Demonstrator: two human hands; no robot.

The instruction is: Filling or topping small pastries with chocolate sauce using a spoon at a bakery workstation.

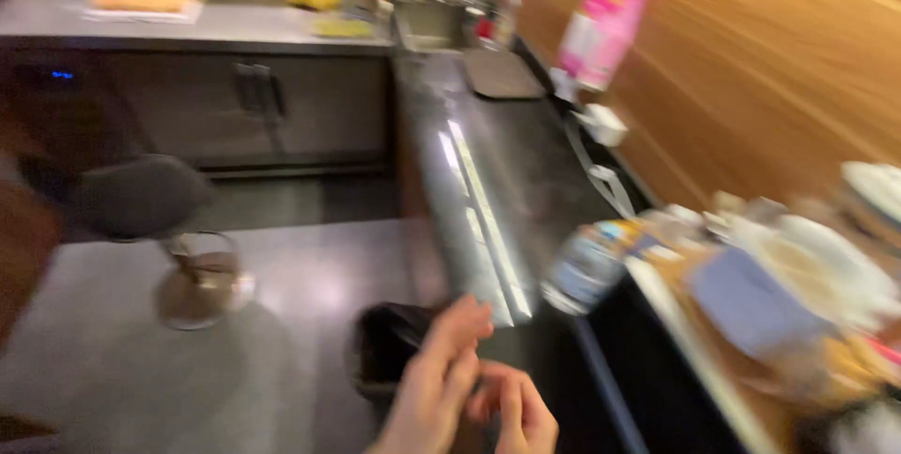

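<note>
While the view smears with motion, my left hand and right hand meet low in front of me, fingers loosely curled and touching; I cannot tell whether they pinch anything. They hover beside the dark counter, above a black bin. A plastic bottle lies nearest; reaching it would call for opening a hand first.

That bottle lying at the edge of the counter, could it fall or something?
Maybe. The plastic bottle lies on its side at the edge of the dark counter, so a nudge might roll it off. The tray beside it looks crowded, so things could get knocked. Both hands, left and right, are below it, touching each other.
</note>
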